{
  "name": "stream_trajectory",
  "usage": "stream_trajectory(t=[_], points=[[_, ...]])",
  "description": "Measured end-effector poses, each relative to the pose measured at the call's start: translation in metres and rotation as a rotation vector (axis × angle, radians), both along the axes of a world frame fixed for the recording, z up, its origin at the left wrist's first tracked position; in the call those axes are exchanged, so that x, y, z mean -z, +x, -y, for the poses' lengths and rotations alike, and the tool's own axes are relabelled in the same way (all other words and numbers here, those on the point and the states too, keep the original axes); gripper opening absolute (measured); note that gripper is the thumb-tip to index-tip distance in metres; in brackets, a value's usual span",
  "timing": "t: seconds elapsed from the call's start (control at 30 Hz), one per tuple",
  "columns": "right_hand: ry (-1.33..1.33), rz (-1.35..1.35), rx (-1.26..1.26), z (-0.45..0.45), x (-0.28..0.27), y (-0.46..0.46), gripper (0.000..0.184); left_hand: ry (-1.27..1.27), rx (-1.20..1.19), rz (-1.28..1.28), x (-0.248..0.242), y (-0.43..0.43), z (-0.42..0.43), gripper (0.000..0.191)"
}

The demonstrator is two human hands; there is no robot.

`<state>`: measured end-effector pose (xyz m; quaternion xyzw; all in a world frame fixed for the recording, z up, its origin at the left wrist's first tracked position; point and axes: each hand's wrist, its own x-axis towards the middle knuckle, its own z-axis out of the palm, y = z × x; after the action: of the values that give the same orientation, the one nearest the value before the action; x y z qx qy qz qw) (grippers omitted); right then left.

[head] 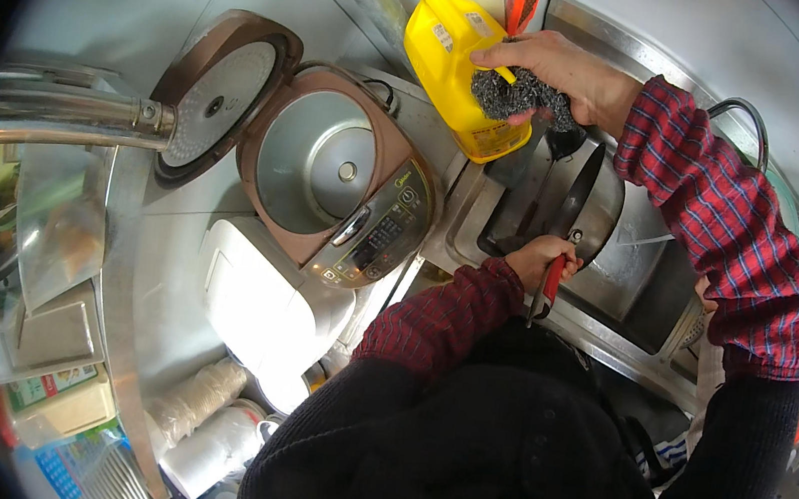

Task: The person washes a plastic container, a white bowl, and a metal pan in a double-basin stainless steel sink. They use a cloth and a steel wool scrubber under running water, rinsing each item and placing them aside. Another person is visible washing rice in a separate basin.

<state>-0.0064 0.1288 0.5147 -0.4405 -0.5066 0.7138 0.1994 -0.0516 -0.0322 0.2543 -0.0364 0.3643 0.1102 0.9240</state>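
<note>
My right hand (556,66) holds a dark steel-wool scourer (510,96) against the side of a yellow plastic jug (443,58). A short yellow spout rests over the scourer, and my thumb lies along the jug. My left hand (541,262) grips the red-and-black handle (552,285) of a metal pan (605,208), which is tilted on edge in the steel sink (637,281). A dark ladle (563,144) lies beside the pan, its long shaft running down into the basin.
An open Midea rice cooker (313,155) stands left of the sink, lid raised. Below it is a white bin-like container (264,300). A curved faucet (753,118) rises behind my right sleeve. Containers fill a shelf (123,334) at left. Part of another person's hand (704,293) seems to show at right.
</note>
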Motion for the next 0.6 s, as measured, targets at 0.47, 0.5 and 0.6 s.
stream_trajectory(t=[0.47, 0.5, 0.6], points=[[-0.058, -0.288, 0.123, 0.029, 0.047, 0.047, 0.034, 0.043, 0.108, 0.167, -0.008, -0.015, -0.015, 0.012], [-0.046, -0.322, 0.254, 0.044, 0.059, 0.066, 0.032, -0.011, 0.154, 0.180, -0.009, -0.017, -0.017, 0.012], [-0.018, -0.344, 0.672, 0.110, 0.107, 0.123, 0.026, 0.017, 0.130, 0.171, -0.009, -0.016, -0.013, 0.013]])
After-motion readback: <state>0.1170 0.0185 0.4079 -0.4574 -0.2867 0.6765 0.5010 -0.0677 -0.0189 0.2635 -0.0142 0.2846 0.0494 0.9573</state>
